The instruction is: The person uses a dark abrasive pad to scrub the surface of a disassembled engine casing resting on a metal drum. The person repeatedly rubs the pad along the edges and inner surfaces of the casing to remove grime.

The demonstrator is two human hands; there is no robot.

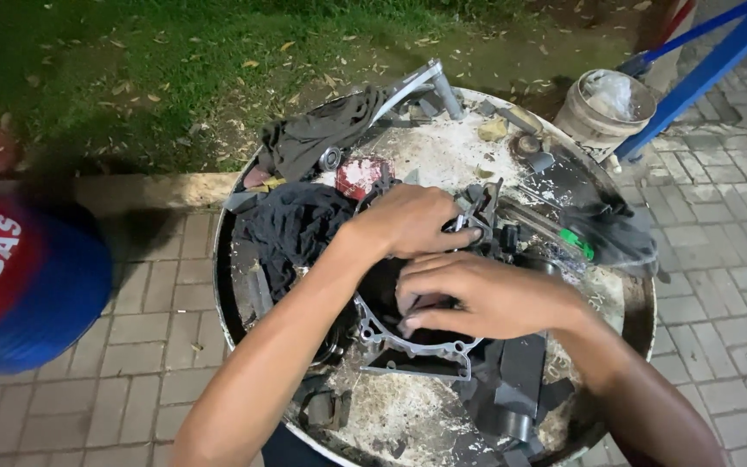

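On the round metal tray [624,303], a grey cast-metal engine cover [408,346] lies flat near the tray's front edge, its open side up, likely so that the inside can be reached. The left hand [412,220] is closed over the cover's far rim, fingers curled down, apparently steadying it. The right hand [486,294] lies over the cover's middle, fingers bent and pressing down into it; whether they pinch anything I cannot tell. A black rag [291,227] lies on the tray's left side, a grey cloth [317,130] at its far rim, a green-handled tool [577,242] towards its right
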